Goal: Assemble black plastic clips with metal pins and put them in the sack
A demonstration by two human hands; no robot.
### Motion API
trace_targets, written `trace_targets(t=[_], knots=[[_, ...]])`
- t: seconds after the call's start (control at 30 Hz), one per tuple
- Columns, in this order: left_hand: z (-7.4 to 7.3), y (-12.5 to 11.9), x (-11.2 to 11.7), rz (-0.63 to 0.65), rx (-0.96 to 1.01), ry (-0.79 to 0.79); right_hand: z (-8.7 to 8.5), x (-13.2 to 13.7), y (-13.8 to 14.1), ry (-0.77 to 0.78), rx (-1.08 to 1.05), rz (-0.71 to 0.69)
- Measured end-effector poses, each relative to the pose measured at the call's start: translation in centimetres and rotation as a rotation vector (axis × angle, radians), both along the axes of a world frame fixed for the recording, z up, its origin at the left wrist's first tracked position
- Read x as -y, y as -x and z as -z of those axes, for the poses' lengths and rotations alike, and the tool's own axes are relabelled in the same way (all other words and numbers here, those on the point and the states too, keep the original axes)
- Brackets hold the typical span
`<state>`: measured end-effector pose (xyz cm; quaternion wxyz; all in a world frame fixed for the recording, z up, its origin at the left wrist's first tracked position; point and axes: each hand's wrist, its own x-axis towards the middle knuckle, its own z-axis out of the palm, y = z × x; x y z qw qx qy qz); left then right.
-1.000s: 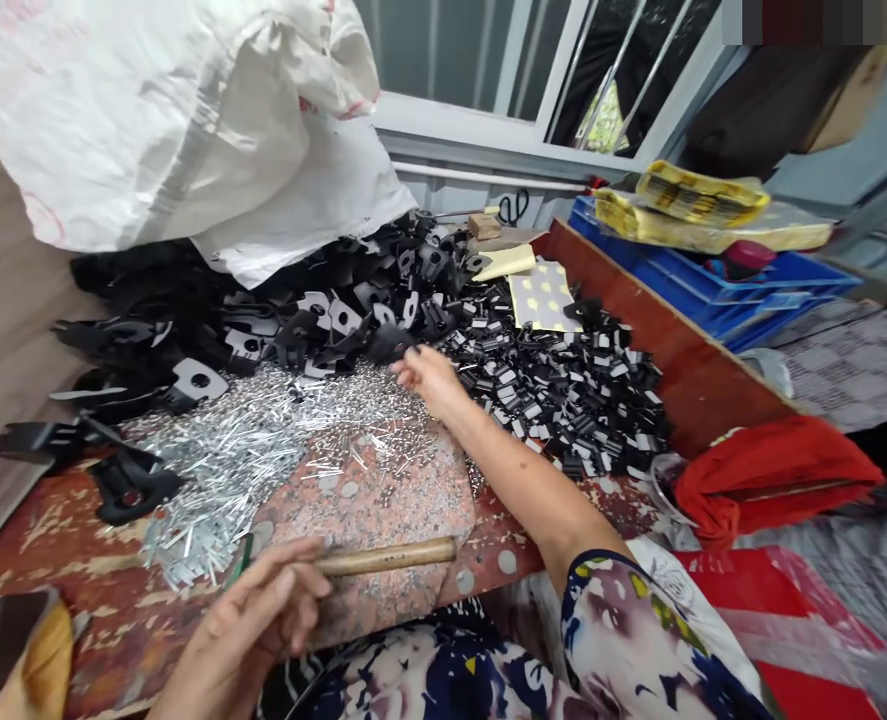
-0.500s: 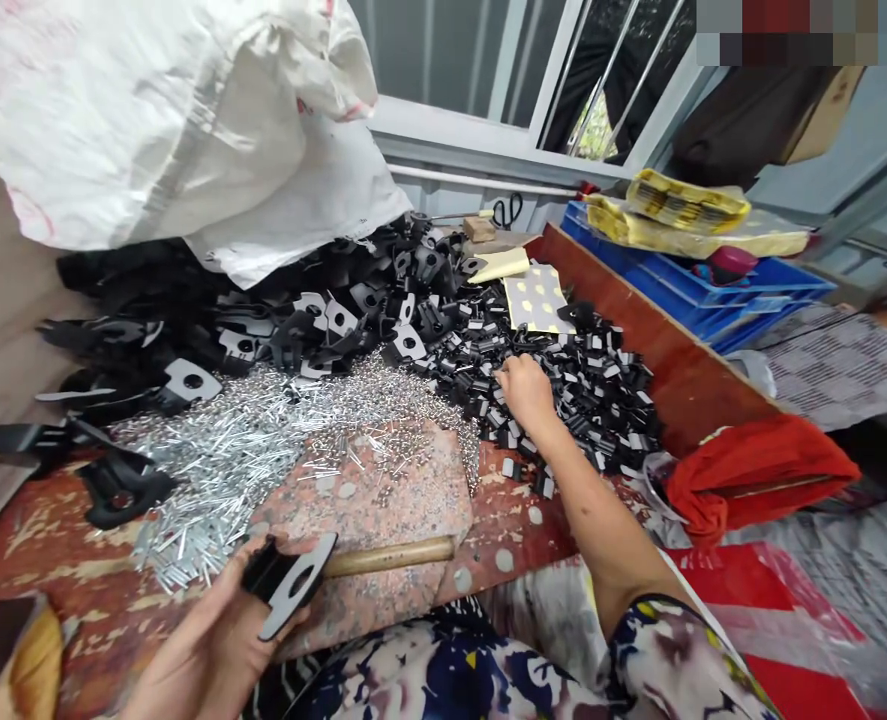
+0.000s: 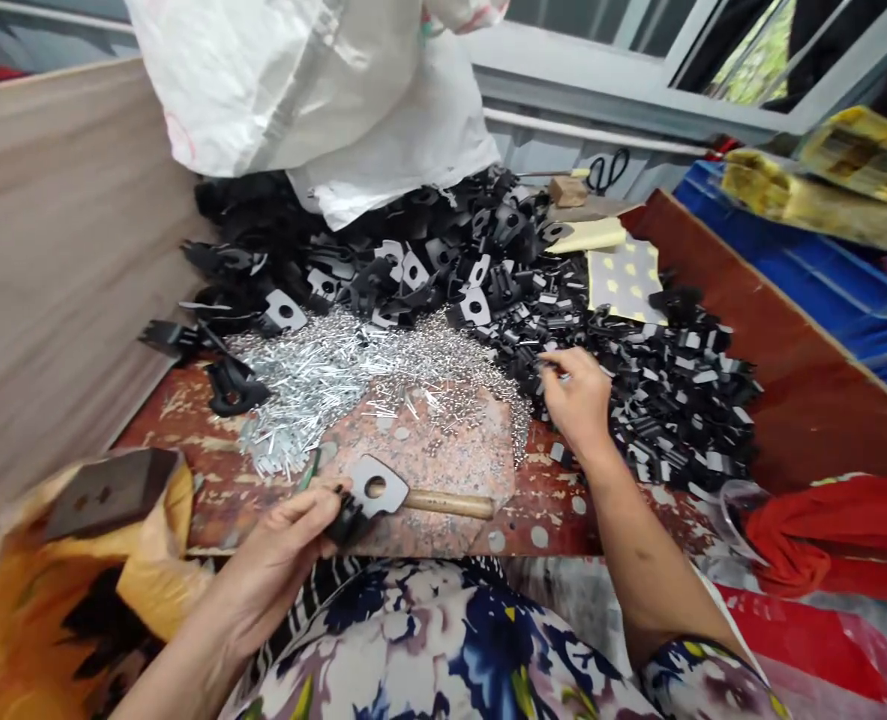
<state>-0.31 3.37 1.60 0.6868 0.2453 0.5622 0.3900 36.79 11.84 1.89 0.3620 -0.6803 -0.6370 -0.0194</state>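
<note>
My left hand (image 3: 285, 545) is closed on a black plastic bracket (image 3: 379, 487), whose flat grey end with a round hole points right. Under that end a wooden handle (image 3: 450, 503) lies on a speckled stone slab (image 3: 443, 455); its left end is hidden. My right hand (image 3: 582, 400) is pinched at the near left side of a heap of small black plastic clips (image 3: 675, 400). Between its fingertips shows a small dark piece with a light face, apparently one of these clips. Left of this hand spreads a pile of loose metal pins (image 3: 315, 365).
More black brackets (image 3: 405, 270) are heaped beneath a white sack (image 3: 300, 90). Yellow-dotted sheets (image 3: 627, 280) lie on the clips. Wooden boards (image 3: 803, 330) wall the right side. An orange-yellow bag (image 3: 150, 590) stands at lower left, and a red cloth (image 3: 825, 540) at right.
The view has swung left. My left hand has turned the bracket, so its holed face now points up and right. My right hand has drawn back slightly, with a small piece showing at its fingertips.
</note>
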Motion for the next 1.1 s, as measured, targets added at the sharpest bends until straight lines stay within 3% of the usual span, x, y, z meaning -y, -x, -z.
trace_targets(t=[0.07, 0.13, 0.2, 0.3, 0.43, 0.67, 0.87, 1.0, 1.03, 1.1], knots=[[-0.2, -0.8, -0.2, 0.065, -0.002, -0.053, -0.2, 1.9, 4.9, 0.031, -0.255, -0.276], [-0.3, -2.1, -0.4, 0.134, 0.054, -0.102, 0.0, 3.6, 9.7, 0.053, -0.341, -0.452], [-0.3, -3.3, -0.4, 0.176, 0.127, -0.153, 0.4, 4.8, 13.3, 0.036, -0.356, -0.54], [0.2, -4.3, -0.2, 0.164, 0.192, -0.24, 1.1, 5.5, 15.8, -0.006, -0.361, -0.581], [0.5, -4.1, 0.2, 0.12, 0.254, -0.27, 1.8, 5.8, 16.3, -0.036, -0.372, -0.61], [0.5, -3.1, 0.5, 0.151, 0.271, -0.26, 2.0, 7.2, 16.9, -0.045, -0.466, -0.662], [0.8, -1.7, -0.4, 0.155, 0.027, -0.389, 1.6, 8.0, 17.5, 0.206, -0.609, -0.742], [1.5, -0.4, -0.8, 0.179, -0.013, -0.4, 1.7, 5.1, 16.2, 0.466, -0.54, -0.918], [1.7, 0.0, -0.7, 0.163, -0.009, -0.39, 1.6, 3.6, 15.7, 0.497, -0.466, -0.92], [2.2, 0.6, -0.6, 0.106, -0.001, -0.368, 1.6, 0.2, 14.5, 0.441, -0.227, -0.774]])
